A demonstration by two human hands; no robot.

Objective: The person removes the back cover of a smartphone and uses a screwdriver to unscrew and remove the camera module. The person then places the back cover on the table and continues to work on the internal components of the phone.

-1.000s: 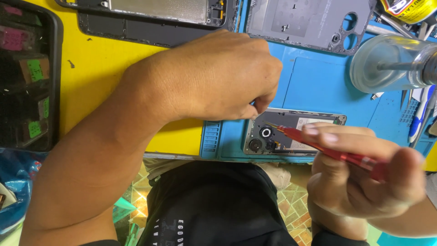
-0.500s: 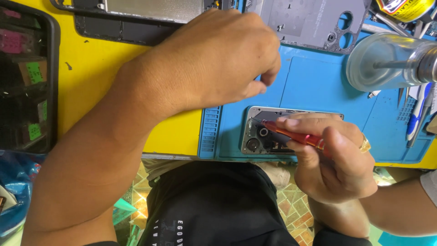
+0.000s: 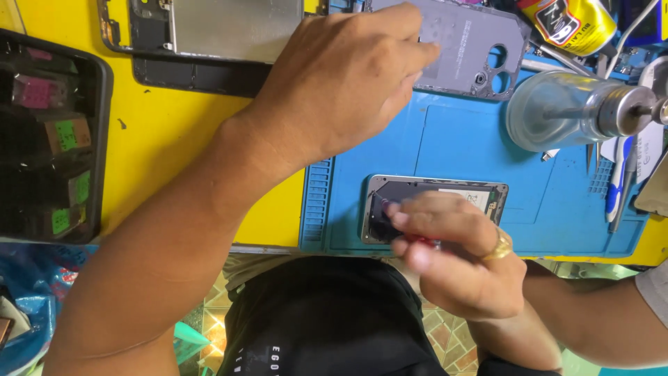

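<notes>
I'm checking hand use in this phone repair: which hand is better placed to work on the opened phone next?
Right, probably. The right hand sits over the opened phone with a red tool; the left hand is up near the grey back cover.

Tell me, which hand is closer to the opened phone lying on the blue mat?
Right. The right hand rests on the opened phone; the left hand is farther up the bench, by the grey back cover.
</notes>
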